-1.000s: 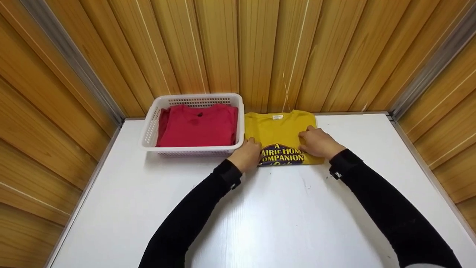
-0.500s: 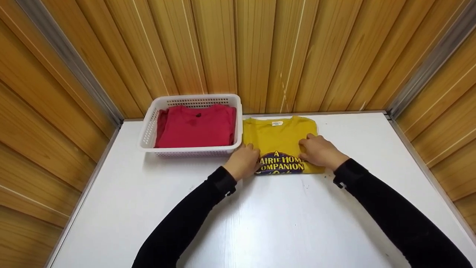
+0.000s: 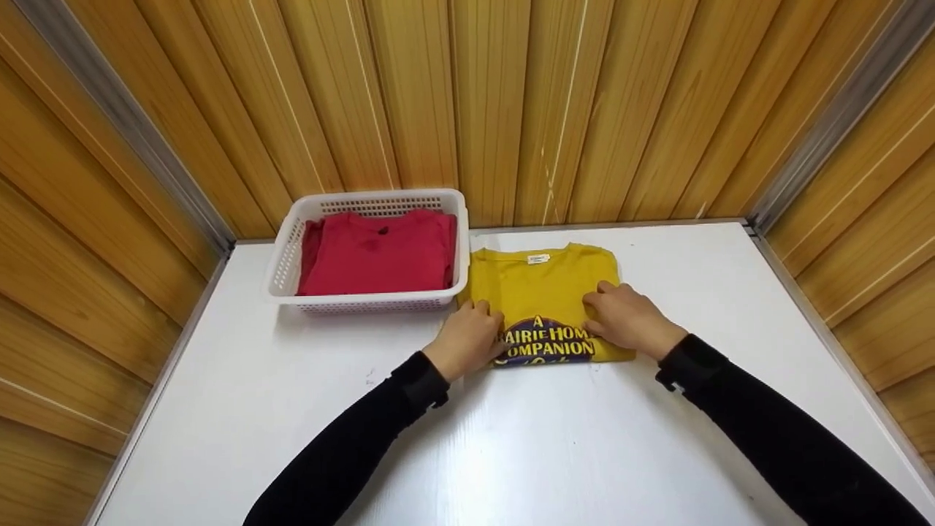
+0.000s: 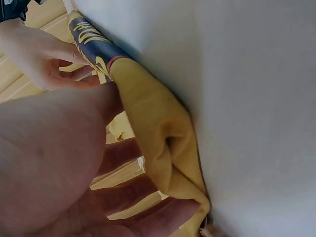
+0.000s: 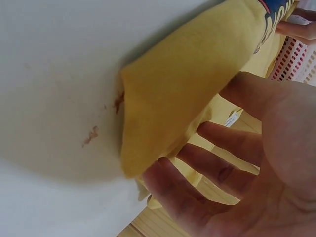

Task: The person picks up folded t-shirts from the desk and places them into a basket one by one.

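A folded yellow T-shirt [image 3: 544, 288] lies on the white table, its white neck label at the back and purple-and-yellow lettering toward me. My left hand [image 3: 467, 337] holds its left side, thumb near the lettering. The left wrist view shows this hand's fingers [image 4: 123, 197] along the bunched cloth. At the right side, my right hand [image 3: 628, 318] grips the same shirt with bent fingers. The right wrist view shows a fold of yellow cloth against the thumb and fingers [image 5: 222, 168]. Some fingertips are hidden by cloth.
To the left of the shirt stands a white perforated basket [image 3: 365, 298] holding folded red shirts [image 3: 383, 256]. Its right wall is close to the yellow shirt and my left hand. Wood-look panels [image 3: 489, 109] rise behind the white table [image 3: 511, 446] and on both sides.
Both hands have drawn the yellow T-shirt toward me, away from the back wall. The basket and red shirts stay in place, while the view has shifted slightly.
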